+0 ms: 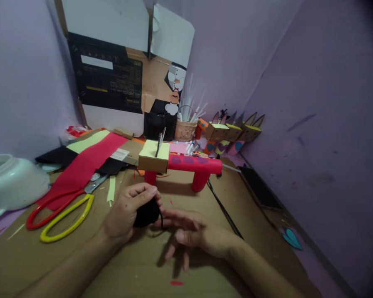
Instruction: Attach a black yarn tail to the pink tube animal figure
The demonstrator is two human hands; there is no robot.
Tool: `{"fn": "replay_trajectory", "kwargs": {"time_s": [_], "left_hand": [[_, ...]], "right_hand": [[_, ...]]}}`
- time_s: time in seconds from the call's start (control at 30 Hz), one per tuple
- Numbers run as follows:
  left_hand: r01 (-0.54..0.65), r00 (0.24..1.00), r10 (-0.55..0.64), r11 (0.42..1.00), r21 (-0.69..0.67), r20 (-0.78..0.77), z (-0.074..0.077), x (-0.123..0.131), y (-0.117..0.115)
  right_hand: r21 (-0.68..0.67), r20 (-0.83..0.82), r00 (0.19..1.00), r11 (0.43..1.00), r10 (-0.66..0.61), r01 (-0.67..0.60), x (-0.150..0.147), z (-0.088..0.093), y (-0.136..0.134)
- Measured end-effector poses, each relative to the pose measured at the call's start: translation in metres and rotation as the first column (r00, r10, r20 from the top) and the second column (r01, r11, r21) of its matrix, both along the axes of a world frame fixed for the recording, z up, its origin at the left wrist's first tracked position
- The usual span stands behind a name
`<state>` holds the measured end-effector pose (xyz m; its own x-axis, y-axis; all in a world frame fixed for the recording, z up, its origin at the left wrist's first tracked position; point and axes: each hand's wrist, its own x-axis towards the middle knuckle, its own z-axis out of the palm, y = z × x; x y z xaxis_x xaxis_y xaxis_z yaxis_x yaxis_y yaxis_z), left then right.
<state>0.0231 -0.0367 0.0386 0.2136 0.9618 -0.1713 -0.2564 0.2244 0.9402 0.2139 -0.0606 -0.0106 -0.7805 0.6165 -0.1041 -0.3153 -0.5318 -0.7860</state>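
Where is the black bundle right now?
In the head view, the black bundle is below and left of centre, in the grip of the left hand, in front of the red paper figure.

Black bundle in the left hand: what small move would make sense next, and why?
Probably pinching the loose strand with the right hand: the left hand already holds the black bundle, the strand hangs out beside the right fingertips, and that hand's fingers are spread, apparently gripping nothing.
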Motion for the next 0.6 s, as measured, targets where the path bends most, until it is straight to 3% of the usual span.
{"fn": "replay_trajectory", "kwargs": {"time_s": [0.17,0.4,0.6], "left_hand": [[-0.124,0.992,0.123,0.992,0.003,0.016,0.002,-0.002,0.000],[-0.091,0.996,0.092,0.995,0.036,-0.019,0.004,-0.004,0.002],[-0.057,0.997,0.059,0.997,0.049,-0.042,0.002,0.000,0.002]], "right_hand": [[-0.107,0.093,0.989,0.988,0.118,-0.108,0.001,-0.002,-0.006],[-0.138,0.178,0.982,0.990,0.067,-0.043,-0.002,0.002,-0.006],[-0.109,0.305,0.951,0.990,-0.053,0.090,-0.010,0.003,-0.010]]}}
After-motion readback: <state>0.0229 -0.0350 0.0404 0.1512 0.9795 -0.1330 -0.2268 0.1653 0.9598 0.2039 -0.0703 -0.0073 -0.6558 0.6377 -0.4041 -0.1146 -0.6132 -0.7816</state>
